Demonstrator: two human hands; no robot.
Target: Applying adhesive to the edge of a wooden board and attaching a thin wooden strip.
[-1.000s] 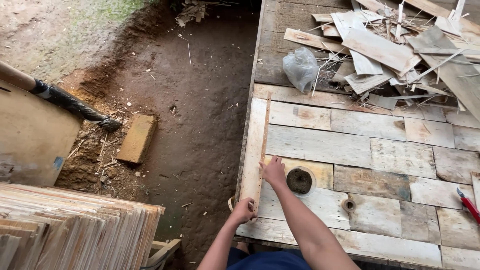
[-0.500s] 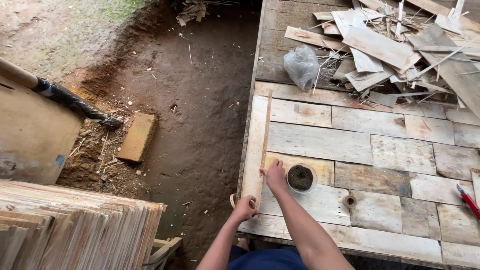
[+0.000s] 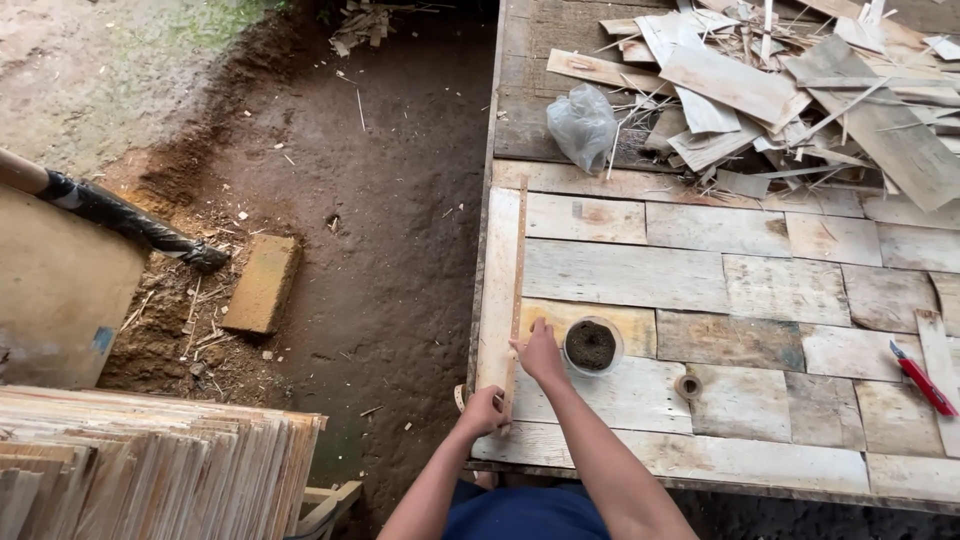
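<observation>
Wooden strip (image 3: 516, 290) lies along the table's (image 3: 700, 460) left edge, unmoved; left hand (image 3: 483, 412) stays clenched on its near end, right hand (image 3: 540, 355) presses spread fingers beside it.

Your left hand (image 3: 483, 412) presses down on the near end of a long wooden ruler (image 3: 516, 290), which runs toward twelve o'clock along the left edge of the patchwork plank table (image 3: 700, 270). Your right hand (image 3: 538, 355) rests on the ruler a little further up, fingers spread flat. At three o'clock from that hand, just beside it, sits a round container (image 3: 591, 345) of dark material. A small tape roll (image 3: 688, 385) lies beyond it, and a red cutter (image 3: 922, 378) near the right edge. A clear plastic bag (image 3: 581, 125) and wood scraps (image 3: 780, 90) lie at one o'clock.
</observation>
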